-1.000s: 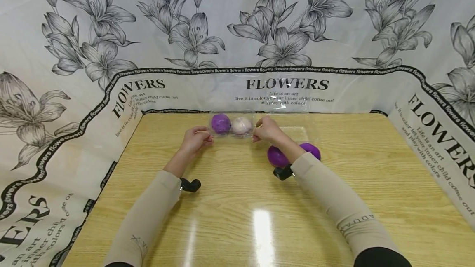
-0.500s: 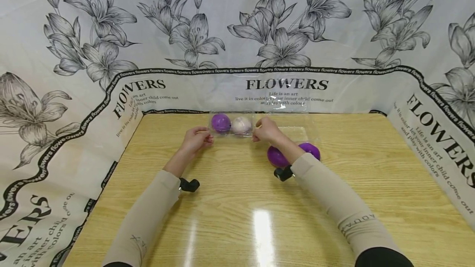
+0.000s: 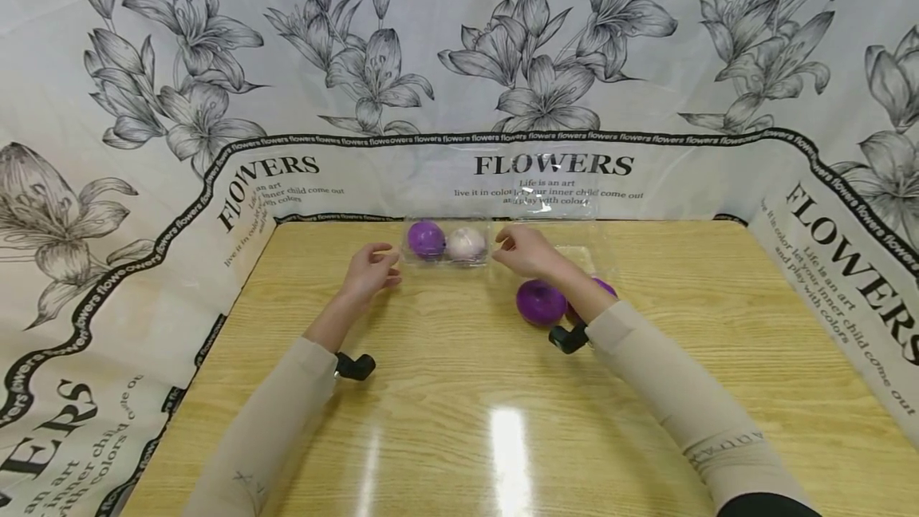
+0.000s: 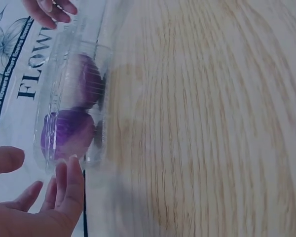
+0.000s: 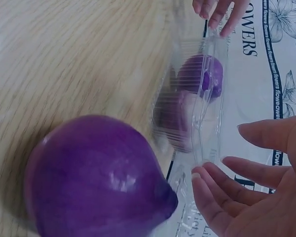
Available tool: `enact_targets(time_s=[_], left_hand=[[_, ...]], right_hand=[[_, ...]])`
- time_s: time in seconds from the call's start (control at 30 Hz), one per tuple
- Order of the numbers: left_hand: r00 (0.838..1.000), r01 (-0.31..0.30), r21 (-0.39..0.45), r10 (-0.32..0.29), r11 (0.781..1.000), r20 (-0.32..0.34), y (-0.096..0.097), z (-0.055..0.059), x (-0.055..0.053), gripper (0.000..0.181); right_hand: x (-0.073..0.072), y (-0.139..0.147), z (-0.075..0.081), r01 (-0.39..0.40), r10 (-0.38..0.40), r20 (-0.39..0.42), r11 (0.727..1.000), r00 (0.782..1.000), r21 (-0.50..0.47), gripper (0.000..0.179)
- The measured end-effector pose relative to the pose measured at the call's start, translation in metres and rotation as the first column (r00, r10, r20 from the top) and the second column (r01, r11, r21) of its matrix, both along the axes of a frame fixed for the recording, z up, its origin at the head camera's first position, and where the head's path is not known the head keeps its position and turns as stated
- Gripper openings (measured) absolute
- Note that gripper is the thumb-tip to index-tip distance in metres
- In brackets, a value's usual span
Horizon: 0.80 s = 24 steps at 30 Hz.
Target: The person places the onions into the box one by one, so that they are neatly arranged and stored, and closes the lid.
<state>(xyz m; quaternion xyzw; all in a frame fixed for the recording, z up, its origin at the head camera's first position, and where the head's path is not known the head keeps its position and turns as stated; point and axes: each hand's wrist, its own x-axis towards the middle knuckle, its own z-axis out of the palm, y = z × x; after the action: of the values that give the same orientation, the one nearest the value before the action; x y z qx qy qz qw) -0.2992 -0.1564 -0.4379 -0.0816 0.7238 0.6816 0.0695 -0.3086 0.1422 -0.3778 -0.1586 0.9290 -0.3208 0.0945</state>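
Note:
A lidded clear plastic box (image 3: 447, 263) stands near the table's back edge with two onions inside, a purple one (image 3: 427, 239) at left and a paler one (image 3: 467, 244) at right. Just off its left end is my left hand (image 3: 368, 271), fingers spread and loosely bent; in the left wrist view the fingertips (image 4: 73, 165) come right up to the box end. My right hand (image 3: 527, 252) hovers by the right end, thumb and fingers (image 5: 241, 170) apart, holding nothing. Below it lie two loose purple onions (image 3: 542, 302), one partly hidden by my forearm.
To the right, a second clear plastic box (image 3: 574, 258) stands with its lid (image 3: 553, 198) raised against the flower-printed cloth (image 3: 373, 174). The cloth walls in the back and both sides of the wooden table (image 3: 445, 373). Black wrist mounts (image 3: 355, 366) stick out from both sleeves.
Both hands have drawn slightly outward from the ends of the lidded box, left hand leftward and right hand rightward, with fingers loosened. The box has stayed in place.

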Motion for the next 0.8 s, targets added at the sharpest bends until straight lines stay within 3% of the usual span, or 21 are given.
enact_targets(time_s=[0.23, 0.47, 0.8], left_hand=[[0.998, 0.009, -0.111, -0.016, 0.994, -0.065, -0.005, 0.003, 0.007, 0.05], [0.976, 0.067, -0.277, -0.12, 0.959, -0.18, -0.001, 0.008, 0.016, 0.049], [0.963, 0.083, -0.344, -0.165, 0.935, -0.215, 0.012, 0.007, 0.021, 0.046]], right_hand=[[0.006, 0.015, 0.002, -0.053, 0.053, -0.071, 0.999, 0.996, -0.006, 0.045], [0.014, 0.037, 0.005, -0.069, 0.069, -0.123, 0.998, 0.99, 0.01, 0.047], [0.024, 0.058, 0.006, -0.08, 0.083, -0.181, 0.996, 0.98, 0.026, 0.045]])
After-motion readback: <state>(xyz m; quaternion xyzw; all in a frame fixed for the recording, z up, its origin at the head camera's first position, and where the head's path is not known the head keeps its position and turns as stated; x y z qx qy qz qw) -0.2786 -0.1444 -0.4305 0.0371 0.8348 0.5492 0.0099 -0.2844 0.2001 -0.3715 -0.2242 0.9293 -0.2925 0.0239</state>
